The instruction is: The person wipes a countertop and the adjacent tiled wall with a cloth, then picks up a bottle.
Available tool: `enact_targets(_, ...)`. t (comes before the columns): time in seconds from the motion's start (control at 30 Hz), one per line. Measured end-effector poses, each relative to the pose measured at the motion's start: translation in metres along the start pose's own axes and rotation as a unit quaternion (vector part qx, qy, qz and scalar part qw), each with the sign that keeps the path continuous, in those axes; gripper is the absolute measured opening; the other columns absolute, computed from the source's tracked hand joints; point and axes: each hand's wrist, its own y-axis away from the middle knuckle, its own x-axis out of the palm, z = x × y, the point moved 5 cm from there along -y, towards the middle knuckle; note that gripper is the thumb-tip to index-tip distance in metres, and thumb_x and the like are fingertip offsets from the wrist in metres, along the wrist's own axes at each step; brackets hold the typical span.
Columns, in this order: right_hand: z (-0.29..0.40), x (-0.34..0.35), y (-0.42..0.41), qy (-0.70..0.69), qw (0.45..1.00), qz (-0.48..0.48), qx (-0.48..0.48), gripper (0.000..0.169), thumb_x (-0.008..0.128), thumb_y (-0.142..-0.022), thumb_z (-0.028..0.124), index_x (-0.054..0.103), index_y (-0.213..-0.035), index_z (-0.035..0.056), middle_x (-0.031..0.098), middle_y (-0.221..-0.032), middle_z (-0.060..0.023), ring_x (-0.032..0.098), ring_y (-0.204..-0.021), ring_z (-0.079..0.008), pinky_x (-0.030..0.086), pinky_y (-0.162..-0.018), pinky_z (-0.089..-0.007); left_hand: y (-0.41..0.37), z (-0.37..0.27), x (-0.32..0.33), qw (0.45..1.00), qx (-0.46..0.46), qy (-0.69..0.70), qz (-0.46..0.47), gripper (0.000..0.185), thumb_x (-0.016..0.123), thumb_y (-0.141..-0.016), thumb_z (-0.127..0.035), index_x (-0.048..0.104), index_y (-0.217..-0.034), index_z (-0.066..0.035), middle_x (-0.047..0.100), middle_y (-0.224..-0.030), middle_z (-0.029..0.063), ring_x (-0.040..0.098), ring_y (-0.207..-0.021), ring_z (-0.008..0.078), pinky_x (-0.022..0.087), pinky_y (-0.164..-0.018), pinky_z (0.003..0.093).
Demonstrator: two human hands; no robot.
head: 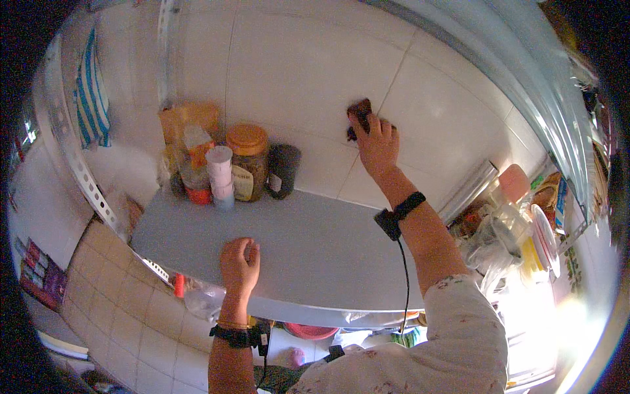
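My right hand [381,147] presses a dark cloth or pad [362,109] against the white tiled wall [305,69], above the back edge of a grey shelf [320,246]. Over the left part of that shelf is my left hand [238,263], holding nothing, its fingers loosely curled and apart from the thumb. Against the wall at the back left stand a jar with an orange lid [247,165] and a dark container [284,170]. In front of the jar is a pale pink cylinder [220,170], with a yellow-orange pouch [192,118] behind it.
Perforated metal uprights [86,189] frame the left side, near a blue-and-white striped cloth or bag [92,98]. To the right, a shiny roll [470,189], clear plastic bags [494,244] and a plate [544,239] crowd together. Below the shelf shows a red basin [312,331].
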Motion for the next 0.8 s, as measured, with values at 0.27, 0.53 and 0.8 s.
enact_targets(0.27,-0.021,-0.012,-0.041,0.044,0.998,-0.031,0.044,0.044,0.055,-0.076,0.016,0.053,-0.119,0.0255,0.051,-0.105,-0.0072,0.051,-0.095,-0.0263,0.046,-0.077,-0.0409,0.007,0.006,0.002,0.999,-0.033,0.002,0.006,0.016,0.062,-0.077,-0.017,0.061,-0.089,-0.005,0.062,-0.089,0.0118,0.056,-0.085,0.0314,0.044,-0.077,0.0400)
enact_targets(0.53,-0.068,-0.010,0.021,-0.116,0.973,0.048,0.195,0.051,0.061,-0.074,0.016,0.050,-0.124,0.0247,0.053,-0.110,-0.0110,0.051,-0.096,-0.0311,0.045,-0.078,-0.0409,0.004,0.019,0.009,0.995,-0.068,0.068,0.016,0.018,0.061,-0.079,-0.018,0.060,-0.089,-0.004,0.061,-0.089,0.0130,0.056,-0.085,0.0320,0.044,-0.075,0.0405)
enact_targets(0.8,-0.049,0.003,-0.006,-0.054,0.988,0.088,0.118,0.029,0.056,-0.077,0.018,0.058,-0.106,0.0145,0.054,-0.101,-0.0088,0.049,-0.090,-0.0296,0.040,-0.076,-0.0432,0.006,0.016,0.007,0.998,-0.038,0.041,-0.010,0.017,0.061,-0.080,-0.017,0.059,-0.090,-0.004,0.061,-0.091,0.0122,0.056,-0.086,0.0312,0.045,-0.075,0.0400)
